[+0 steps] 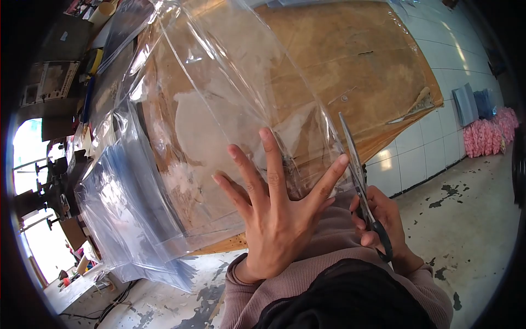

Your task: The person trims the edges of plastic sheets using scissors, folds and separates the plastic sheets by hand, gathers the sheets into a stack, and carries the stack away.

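Note:
My left hand (279,219) lies with its fingers spread on a large sheet of clear plastic (219,98), near the sheet's lower right edge. The plastic is creased and covers part of a brown-topped table (356,66). To the right, my right hand (381,219) grips a pair of scissors (356,164) by the black handle. Their long metal blades point up and away, beside the plastic's edge and close to my left thumb. The blades look nearly closed.
A stack of bluish clear plastic pieces (129,203) hangs over the table's left side. Pink bundles (485,137) and blue plastic pieces (466,104) stand by the tiled wall at right. Cables (118,301) run along the floor at lower left.

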A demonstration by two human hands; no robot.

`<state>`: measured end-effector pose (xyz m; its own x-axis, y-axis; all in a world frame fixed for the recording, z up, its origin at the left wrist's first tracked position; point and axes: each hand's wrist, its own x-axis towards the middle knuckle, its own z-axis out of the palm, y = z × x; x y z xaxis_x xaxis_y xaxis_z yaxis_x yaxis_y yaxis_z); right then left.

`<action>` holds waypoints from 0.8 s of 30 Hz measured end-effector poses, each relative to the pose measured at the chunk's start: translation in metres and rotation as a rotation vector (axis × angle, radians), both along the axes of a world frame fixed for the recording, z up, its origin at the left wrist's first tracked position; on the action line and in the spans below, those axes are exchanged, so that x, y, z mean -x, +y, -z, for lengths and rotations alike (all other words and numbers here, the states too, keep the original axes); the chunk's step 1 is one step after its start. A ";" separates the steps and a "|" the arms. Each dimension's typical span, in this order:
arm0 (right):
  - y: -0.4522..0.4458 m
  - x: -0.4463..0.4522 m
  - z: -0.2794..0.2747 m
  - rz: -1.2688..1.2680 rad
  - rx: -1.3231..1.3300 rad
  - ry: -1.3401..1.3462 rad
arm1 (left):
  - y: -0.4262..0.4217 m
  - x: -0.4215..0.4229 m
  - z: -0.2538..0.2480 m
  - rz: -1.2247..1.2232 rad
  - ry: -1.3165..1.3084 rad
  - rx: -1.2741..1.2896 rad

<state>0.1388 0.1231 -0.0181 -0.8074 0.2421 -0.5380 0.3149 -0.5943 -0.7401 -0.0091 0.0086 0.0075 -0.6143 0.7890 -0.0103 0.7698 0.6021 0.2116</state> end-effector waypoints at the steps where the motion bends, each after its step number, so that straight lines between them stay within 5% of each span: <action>1: 0.000 0.000 0.000 -0.005 -0.008 0.002 | 0.000 0.000 0.000 -0.001 -0.001 0.001; 24: 0.003 0.006 0.005 -0.033 -0.080 0.014 | 0.000 0.000 0.004 0.005 0.016 -0.024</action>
<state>0.1330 0.1257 -0.0231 -0.8228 0.2573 -0.5068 0.3227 -0.5225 -0.7892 -0.0089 0.0084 0.0039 -0.6105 0.7918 0.0186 0.7760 0.5933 0.2141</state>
